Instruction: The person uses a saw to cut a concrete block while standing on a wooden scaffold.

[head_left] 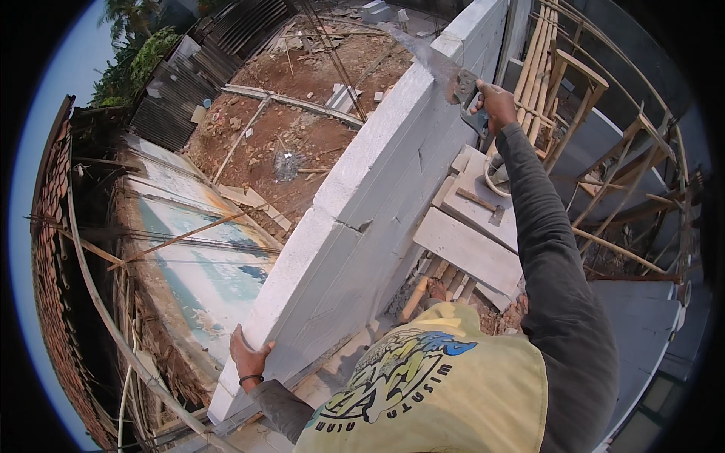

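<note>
A white lightweight-block wall runs from the lower left to the upper right in front of me. My right hand, arm stretched out, is closed round the grey handle of a handsaw. Its broad blade reaches leftward across the wall's top near the far end. Whether the teeth touch the block, I cannot tell. My left hand lies on the wall's top edge at the near end, thumb apart from the fingers and nothing held in it. A chipped gap shows in the wall face between the two hands.
Loose pale blocks lie on bamboo poles right of the wall, with a wooden-handled hammer and a bucket on them. Bamboo scaffolding stands at the far right. Beyond the wall lies rubble-strewn red soil, lower down.
</note>
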`<action>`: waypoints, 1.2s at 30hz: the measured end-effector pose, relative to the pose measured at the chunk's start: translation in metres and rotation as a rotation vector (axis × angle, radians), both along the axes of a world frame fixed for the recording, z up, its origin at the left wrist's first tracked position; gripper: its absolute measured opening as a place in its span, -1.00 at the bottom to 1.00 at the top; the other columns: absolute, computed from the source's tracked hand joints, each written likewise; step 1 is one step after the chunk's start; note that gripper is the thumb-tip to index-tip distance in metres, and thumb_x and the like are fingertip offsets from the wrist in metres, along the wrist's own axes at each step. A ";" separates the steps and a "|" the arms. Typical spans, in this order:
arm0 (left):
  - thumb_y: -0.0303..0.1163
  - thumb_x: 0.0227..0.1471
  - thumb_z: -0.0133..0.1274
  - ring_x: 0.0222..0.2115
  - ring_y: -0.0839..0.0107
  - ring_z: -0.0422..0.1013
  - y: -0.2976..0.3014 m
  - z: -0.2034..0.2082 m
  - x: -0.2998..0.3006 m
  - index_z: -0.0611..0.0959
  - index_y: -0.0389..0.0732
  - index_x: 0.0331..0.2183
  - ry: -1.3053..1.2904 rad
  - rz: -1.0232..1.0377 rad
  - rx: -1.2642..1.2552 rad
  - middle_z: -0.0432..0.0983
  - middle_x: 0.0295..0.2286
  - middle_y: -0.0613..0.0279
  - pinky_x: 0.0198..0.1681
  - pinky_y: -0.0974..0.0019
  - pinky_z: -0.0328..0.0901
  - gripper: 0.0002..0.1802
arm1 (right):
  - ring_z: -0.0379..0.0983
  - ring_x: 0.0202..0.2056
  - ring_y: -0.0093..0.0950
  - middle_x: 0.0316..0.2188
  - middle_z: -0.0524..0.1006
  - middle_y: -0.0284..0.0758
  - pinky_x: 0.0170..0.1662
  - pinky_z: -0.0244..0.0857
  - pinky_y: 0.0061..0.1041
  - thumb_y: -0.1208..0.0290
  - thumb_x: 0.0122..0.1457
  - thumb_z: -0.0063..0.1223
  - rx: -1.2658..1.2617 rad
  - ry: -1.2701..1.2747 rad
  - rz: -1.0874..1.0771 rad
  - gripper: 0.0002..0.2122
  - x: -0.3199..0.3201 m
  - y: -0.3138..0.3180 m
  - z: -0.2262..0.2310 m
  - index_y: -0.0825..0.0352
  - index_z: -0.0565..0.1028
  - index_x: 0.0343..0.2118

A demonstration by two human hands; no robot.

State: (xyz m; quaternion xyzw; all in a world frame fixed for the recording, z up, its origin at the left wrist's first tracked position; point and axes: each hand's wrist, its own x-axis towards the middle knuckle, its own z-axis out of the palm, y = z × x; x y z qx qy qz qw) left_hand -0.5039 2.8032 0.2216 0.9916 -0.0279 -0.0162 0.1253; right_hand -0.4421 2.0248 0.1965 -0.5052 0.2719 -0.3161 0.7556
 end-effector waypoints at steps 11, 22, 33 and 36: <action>-0.18 -0.47 0.52 0.22 -0.12 0.08 -0.004 -0.009 0.002 0.25 -0.22 0.24 -0.040 0.011 0.017 0.27 0.13 -0.17 0.30 -0.08 -0.07 0.24 | 0.29 -0.63 -0.56 -0.60 0.32 -0.40 -0.58 0.34 -0.45 0.34 0.28 0.09 0.024 -0.013 -0.041 -0.78 -0.007 -0.022 0.021 0.45 0.48 -0.27; -0.17 -0.45 0.51 0.27 -0.10 0.01 -0.011 -0.004 -0.008 0.23 -0.15 0.26 -0.041 0.083 0.023 0.22 0.18 -0.14 0.33 -0.20 -0.18 0.24 | 0.31 -0.61 -0.60 -0.59 0.31 -0.43 -0.60 0.36 -0.50 0.31 0.25 0.14 0.082 0.153 0.184 -0.63 -0.133 0.134 0.016 0.55 0.47 -0.05; -0.11 -0.43 0.50 0.27 0.01 0.04 -0.019 0.004 0.001 0.24 -0.14 0.26 0.000 0.072 0.049 0.25 0.18 -0.02 0.33 -0.17 -0.18 0.22 | 0.30 -0.62 -0.57 -0.61 0.31 -0.42 -0.57 0.37 -0.46 0.33 0.26 0.13 0.048 0.047 0.107 -0.77 -0.051 0.067 0.003 0.46 0.49 -0.29; -0.10 -0.43 0.50 0.27 0.02 0.04 -0.010 0.003 -0.012 0.25 -0.15 0.25 0.011 0.095 0.060 0.26 0.17 -0.01 0.33 -0.16 -0.18 0.21 | 0.30 -0.61 -0.60 -0.59 0.31 -0.45 -0.61 0.33 -0.52 0.32 0.26 0.13 -0.016 0.169 0.190 -0.69 -0.105 0.145 0.008 0.51 0.50 -0.12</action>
